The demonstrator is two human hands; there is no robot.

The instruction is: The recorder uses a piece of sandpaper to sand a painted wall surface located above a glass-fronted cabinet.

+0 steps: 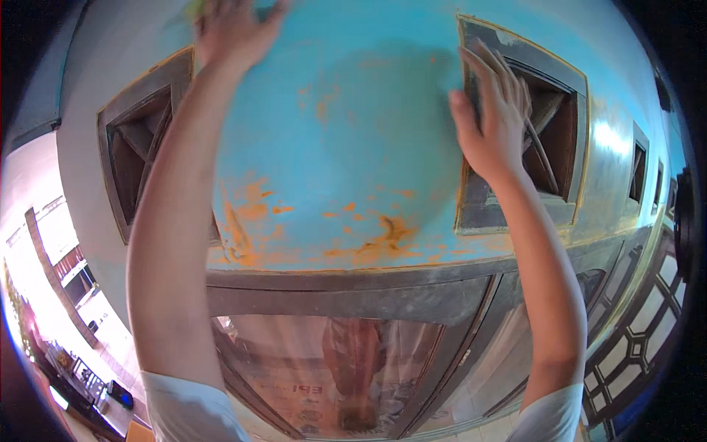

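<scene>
Both my arms reach up toward a turquoise wall with worn orange patches. My left hand is raised at the top edge, thumb apart from the fingers, close to the wall; its fingertips run out of view. Beside it shows a small blurred yellow-green patch whose nature I cannot make out. My right hand is open, fingers stretched upward and thumb apart, in front of the left side of a dark wooden vent frame. Nothing shows in this hand. Whether it touches the frame I cannot tell.
Another wooden vent sits left, partly behind my left arm. Below the wall runs a dark wooden beam above glazed panels with reflections. At right is a patterned grille; far left, a bright opening with a post.
</scene>
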